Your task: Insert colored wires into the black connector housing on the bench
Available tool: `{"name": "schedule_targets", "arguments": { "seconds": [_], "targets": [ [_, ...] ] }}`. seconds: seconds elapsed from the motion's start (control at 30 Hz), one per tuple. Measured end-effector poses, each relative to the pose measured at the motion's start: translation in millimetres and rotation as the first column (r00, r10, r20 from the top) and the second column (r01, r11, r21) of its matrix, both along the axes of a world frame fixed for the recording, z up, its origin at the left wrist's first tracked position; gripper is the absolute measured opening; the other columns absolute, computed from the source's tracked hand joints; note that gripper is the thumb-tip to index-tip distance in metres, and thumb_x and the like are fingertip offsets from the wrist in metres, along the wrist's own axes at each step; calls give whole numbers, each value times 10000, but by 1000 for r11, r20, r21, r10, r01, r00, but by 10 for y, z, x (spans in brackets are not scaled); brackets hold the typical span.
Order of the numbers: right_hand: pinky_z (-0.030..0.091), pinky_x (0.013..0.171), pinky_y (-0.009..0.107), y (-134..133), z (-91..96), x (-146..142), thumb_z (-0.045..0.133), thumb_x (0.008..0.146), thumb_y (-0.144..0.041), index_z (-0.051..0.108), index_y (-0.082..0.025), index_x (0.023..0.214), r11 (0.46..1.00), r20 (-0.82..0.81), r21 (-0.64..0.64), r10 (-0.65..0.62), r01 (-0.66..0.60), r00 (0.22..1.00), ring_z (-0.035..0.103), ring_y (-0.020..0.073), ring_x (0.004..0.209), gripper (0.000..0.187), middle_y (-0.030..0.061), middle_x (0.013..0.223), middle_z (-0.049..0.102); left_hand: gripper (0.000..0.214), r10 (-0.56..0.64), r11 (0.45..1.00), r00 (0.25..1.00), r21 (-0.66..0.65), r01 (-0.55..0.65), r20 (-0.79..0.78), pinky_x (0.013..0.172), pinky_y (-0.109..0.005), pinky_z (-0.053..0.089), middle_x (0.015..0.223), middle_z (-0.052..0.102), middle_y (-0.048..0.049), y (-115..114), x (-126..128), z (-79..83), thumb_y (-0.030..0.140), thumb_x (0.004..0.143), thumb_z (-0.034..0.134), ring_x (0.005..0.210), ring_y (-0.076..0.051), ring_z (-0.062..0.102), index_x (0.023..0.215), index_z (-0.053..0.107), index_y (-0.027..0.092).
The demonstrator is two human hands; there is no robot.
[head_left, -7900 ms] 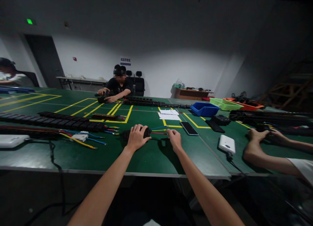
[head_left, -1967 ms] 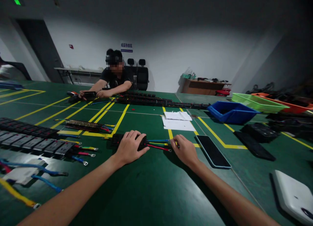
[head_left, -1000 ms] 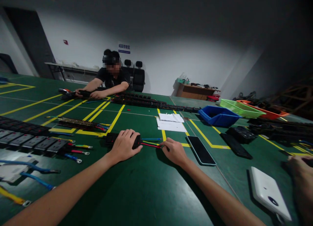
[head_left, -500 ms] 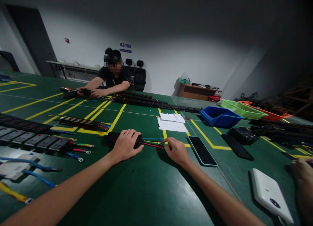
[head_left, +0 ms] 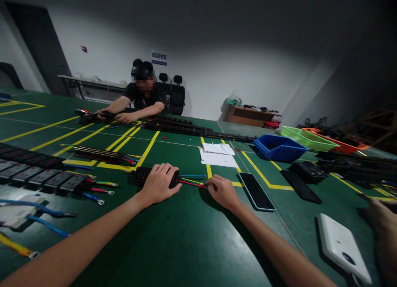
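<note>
The left hand [head_left: 159, 182] lies over the right end of a black socket module [head_left: 140, 175] on the green table [head_left: 186, 241], fingers curled down and clasping it. A blue wire [head_left: 192, 176], a yellow wire [head_left: 188, 180] and a red wire [head_left: 190, 183] run out of the module to the right. The right hand [head_left: 223, 192] rests just beside them, thumb and forefinger pinched narrowly on the far end of the red wire, with a dark phone [head_left: 256, 191] near its right and white papers [head_left: 217, 154] lying beyond it.
</note>
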State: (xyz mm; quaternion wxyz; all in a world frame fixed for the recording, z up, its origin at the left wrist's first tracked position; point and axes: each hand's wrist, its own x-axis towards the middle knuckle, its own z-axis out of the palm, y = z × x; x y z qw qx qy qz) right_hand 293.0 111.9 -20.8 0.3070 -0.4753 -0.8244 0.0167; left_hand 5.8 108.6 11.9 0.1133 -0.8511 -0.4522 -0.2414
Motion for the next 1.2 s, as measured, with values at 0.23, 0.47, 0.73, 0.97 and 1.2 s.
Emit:
{"name": "schedule_targets", "arguments": {
  "seconds": [0.23, 0.47, 0.73, 0.97, 1.2],
  "targets": [
    [358, 602, 247, -4, 5, -4, 509, 865, -160, 710, -190, 994, 1000, 12, 10, -15, 15, 1000, 548, 123, 592, 240, 24, 814, 669, 433, 1, 1000, 1000, -15, -1, 6, 900, -443, 416, 1100, 621, -103, 3, -3, 1, 481, 880, 602, 1003, -278, 565, 1199, 587, 189],
    [368, 616, 252, 3, -8, -7, 508, 858, -156, 703, -188, 1047, 996, 42, 8, -84, 83, 996, 565, 136, 608, 273, 34, 840, 693, 441, -7, 1000, 1000, -26, 8, 14, 892, -434, 422, 1101, 621, -101, -3, -4, 11, 485, 889, 594, 999, -271, 568, 1214, 587, 187],
    [351, 607, 252, 12, -12, 0, 528, 852, -152, 705, -208, 940, 999, 42, -2, -54, 55, 998, 559, 132, 618, 204, 20, 825, 681, 456, -2, 1000, 1000, -31, 2, 3, 888, -429, 421, 1105, 620, -102, 0, -3, 4, 494, 891, 591, 1003, -269, 566, 1225, 581, 185],
    [331, 591, 254, 4, -7, 0, 515, 870, -165, 710, -209, 881, 1000, 20, -9, -15, 15, 1000, 538, 120, 593, 200, 15, 808, 666, 447, 3, 999, 1000, -33, -3, -1, 886, -432, 419, 1094, 619, -101, 2, -6, 3, 492, 881, 600, 995, -274, 567, 1210, 589, 188],
    [339, 601, 255, -4, -6, 6, 512, 854, -160, 696, -197, 972, 1000, 26, -5, -22, 22, 999, 542, 127, 593, 222, 18, 799, 668, 463, -2, 999, 1000, -47, 3, 10, 896, -432, 420, 1106, 616, -96, 10, -7, -11, 500, 888, 591, 1000, -266, 565, 1227, 579, 186]
  ]
}}
